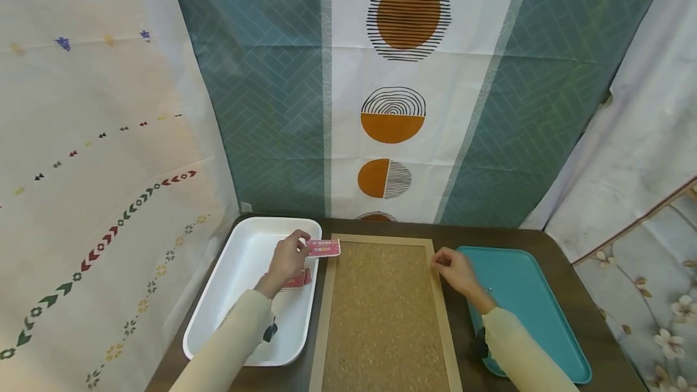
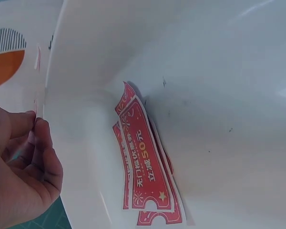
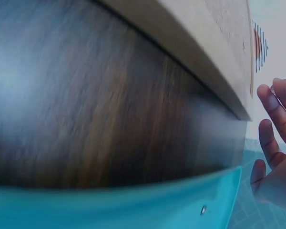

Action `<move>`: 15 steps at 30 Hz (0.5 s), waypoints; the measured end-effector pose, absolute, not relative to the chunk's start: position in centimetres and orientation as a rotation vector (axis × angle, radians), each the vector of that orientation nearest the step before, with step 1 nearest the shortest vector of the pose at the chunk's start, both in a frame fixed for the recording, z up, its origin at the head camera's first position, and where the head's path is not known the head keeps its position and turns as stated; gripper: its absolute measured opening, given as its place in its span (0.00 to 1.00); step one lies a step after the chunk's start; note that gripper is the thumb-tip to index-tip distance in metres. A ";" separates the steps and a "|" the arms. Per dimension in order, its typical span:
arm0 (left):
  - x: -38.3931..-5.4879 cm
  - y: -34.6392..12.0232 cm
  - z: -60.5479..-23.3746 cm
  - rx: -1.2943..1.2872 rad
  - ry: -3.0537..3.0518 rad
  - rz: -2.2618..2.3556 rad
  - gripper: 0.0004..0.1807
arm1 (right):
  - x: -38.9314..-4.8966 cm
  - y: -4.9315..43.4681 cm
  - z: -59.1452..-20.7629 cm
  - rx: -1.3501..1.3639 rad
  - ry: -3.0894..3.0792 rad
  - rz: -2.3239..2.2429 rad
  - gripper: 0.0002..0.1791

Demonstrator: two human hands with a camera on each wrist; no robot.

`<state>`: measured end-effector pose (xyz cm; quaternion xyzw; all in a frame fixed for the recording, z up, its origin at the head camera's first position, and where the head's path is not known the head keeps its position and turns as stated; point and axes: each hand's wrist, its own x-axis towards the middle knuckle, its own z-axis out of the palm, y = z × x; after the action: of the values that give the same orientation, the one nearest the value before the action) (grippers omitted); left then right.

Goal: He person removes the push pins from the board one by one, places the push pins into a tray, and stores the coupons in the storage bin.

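Note:
My left hand pinches one end of a red paper coupon with pale lettering. That coupon reaches over the white tub's rim to the top left corner of the cork board. More red coupons lie in an overlapping pile inside the white tub, below my left hand. Over the board's right edge, near its top corner, is my right hand. Its thumb and index finger pinch a tiny pale thing, mostly hidden by the fingertips; I cannot tell its kind.
A teal tray stands right of the board, with a small shiny metal piece in it. Board, tub and tray sit on a dark wooden table. Patterned cloth hangs behind and at both sides.

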<state>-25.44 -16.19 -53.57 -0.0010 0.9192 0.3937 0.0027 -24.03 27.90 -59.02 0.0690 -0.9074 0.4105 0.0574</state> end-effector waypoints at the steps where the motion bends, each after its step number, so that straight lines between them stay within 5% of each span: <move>1: -25.5 -16.4 -53.6 -0.004 2.878 1.243 0.17 | -24.0 28.2 -59.0 0.201 -2.752 1.235 0.03; 15: -25.1 -18.8 -53.6 -0.025 2.920 1.106 0.17 | -23.7 31.5 -59.2 0.132 -2.738 1.086 0.02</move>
<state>-25.07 -18.85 -53.57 -0.0080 0.9351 0.3542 0.0094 -23.73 31.48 -59.18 0.0446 -0.9242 0.3668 0.0966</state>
